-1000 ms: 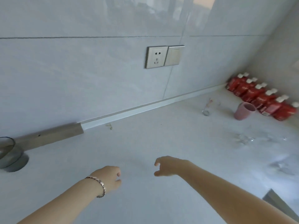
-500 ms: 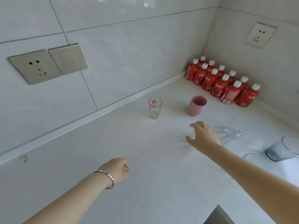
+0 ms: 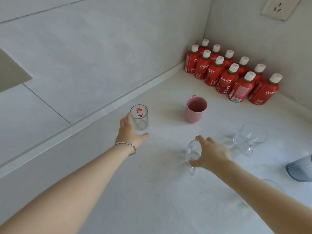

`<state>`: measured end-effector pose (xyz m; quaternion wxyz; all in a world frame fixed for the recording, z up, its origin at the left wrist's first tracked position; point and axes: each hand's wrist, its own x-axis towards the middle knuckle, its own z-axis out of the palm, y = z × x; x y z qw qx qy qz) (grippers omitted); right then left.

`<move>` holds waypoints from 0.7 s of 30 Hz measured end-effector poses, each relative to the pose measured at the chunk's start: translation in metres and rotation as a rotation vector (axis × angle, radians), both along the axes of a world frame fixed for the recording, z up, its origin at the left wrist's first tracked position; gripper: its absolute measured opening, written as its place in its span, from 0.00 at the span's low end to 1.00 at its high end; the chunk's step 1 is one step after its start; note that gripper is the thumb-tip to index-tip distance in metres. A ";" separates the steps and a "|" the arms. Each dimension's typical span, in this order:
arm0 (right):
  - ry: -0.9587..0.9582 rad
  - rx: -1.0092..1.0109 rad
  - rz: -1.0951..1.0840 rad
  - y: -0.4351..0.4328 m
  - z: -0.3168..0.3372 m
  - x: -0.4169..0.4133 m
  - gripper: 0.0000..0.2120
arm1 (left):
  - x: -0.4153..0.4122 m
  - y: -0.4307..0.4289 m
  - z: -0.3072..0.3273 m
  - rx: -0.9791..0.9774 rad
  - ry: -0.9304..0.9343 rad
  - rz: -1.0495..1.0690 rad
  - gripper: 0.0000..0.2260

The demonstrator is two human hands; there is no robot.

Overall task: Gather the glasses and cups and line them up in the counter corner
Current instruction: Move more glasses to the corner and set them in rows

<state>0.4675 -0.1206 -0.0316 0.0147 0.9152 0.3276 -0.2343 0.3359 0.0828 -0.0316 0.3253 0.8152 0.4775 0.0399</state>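
My left hand (image 3: 129,130) curls around a small clear glass with red lettering (image 3: 139,119) that stands upright on the white counter (image 3: 152,191) near the back wall. My right hand (image 3: 212,153) grips a clear handled glass (image 3: 192,153) from its right side; its handle points toward me. A pink cup (image 3: 195,109) stands upright beyond both hands. Another clear handled glass (image 3: 249,138) stands to the right. A blue-grey glass (image 3: 299,169) is cut off by the right edge.
Several red juice bottles with white caps (image 3: 228,73) fill the counter corner where the two tiled walls meet. A wall socket (image 3: 278,7) sits high on the right wall. A raised ledge (image 3: 101,107) runs along the back wall.
The view swung right toward the corner. My left hand reached forward and closed around the lettered glass. My right hand closed on the clear handled glass.
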 end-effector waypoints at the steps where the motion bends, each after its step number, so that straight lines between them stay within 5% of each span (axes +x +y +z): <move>1: 0.010 0.010 -0.008 -0.001 -0.002 0.002 0.36 | 0.018 0.007 -0.001 0.019 -0.011 0.010 0.45; 3: 0.023 0.030 -0.020 -0.005 -0.006 0.005 0.36 | 0.045 0.020 -0.007 0.035 0.059 0.022 0.47; 10: 0.041 0.132 -0.053 -0.010 -0.020 0.005 0.37 | 0.054 0.024 -0.011 0.100 0.073 0.172 0.28; 21: 0.050 0.219 0.132 0.003 0.007 -0.060 0.39 | -0.132 -0.051 0.008 -0.047 -0.164 0.132 0.28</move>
